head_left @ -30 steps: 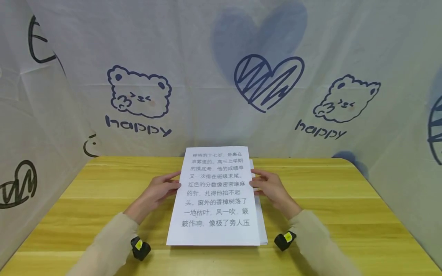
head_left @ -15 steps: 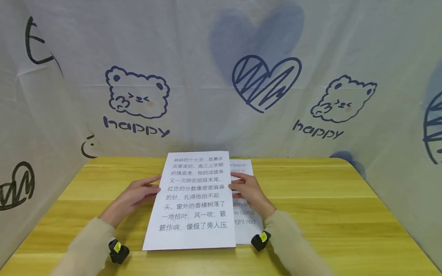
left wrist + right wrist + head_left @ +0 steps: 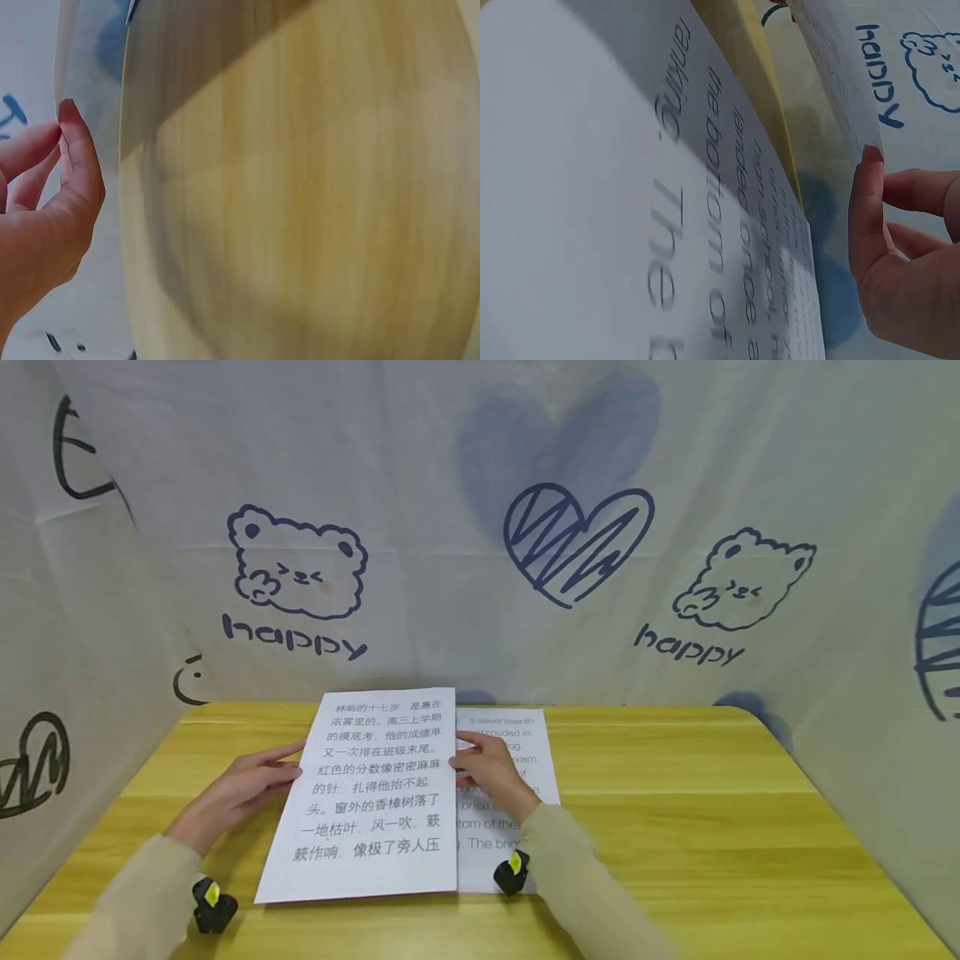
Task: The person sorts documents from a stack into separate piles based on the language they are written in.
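Observation:
A white sheet of paper (image 3: 367,793) printed with Chinese text is held up above the table by both hands. My left hand (image 3: 238,789) pinches its left edge between thumb and fingers, as the left wrist view also shows. At the opposite edge, my right hand (image 3: 495,772) pinches the paper the same way. Beneath and to the right lies a second sheet with English print (image 3: 487,856), partly covered by the raised one and by my right forearm. Its large grey letters fill much of the right wrist view.
Both sheets are over a yellow wood-grain table (image 3: 675,827). Behind it hangs a pale cloth (image 3: 442,610) with bear, heart and "happy" drawings. Black devices with yellow marks sit at the left wrist (image 3: 213,906) and right wrist (image 3: 512,872).
Both hands have carried the Chinese-text sheet to the left, from nearly over the English sheet to mostly beside it. More English print has come into view.

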